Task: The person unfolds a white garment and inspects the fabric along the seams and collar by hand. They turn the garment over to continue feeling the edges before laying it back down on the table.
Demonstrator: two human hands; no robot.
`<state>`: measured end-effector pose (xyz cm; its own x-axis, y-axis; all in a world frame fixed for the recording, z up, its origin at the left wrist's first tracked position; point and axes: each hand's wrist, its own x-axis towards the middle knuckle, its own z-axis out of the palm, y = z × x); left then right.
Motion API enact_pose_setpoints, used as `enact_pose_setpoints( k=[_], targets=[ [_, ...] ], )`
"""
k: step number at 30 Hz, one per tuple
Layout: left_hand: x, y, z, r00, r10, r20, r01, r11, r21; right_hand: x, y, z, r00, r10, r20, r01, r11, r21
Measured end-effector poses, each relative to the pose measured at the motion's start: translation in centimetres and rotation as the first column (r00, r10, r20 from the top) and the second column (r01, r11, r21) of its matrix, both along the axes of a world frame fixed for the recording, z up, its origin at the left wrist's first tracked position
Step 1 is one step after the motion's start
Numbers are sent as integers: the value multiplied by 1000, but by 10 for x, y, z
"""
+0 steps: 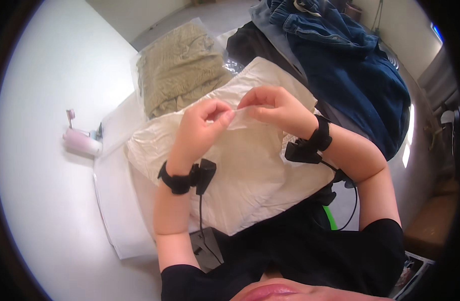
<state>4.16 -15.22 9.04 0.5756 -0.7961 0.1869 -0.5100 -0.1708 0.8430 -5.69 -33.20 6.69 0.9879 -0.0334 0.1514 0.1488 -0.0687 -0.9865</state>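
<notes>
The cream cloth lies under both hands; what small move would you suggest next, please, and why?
Perhaps ease the left hand and right hand slightly apart: their fingertips nearly meet above the cream cloth, and whatever they may pinch is too small to make out.

White surface under cream garment

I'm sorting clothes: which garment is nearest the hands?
The cream garment, under the left hand and right hand; the olive garment and blue denim garment lie farther.
</notes>
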Motion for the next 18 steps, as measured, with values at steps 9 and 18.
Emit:
enact_pose_setpoints(
  k=[9, 18],
  targets=[
    [-3, 7, 0, 982, 3, -190, -4, 1000, -9, -3, 7, -2, 996, -88, -4, 88, 996, -12],
    [-1, 10, 4, 994, 27, -105, -29, 999, -15, -4, 10, -4, 994, -99, 45, 100, 995, -30]
  ],
)
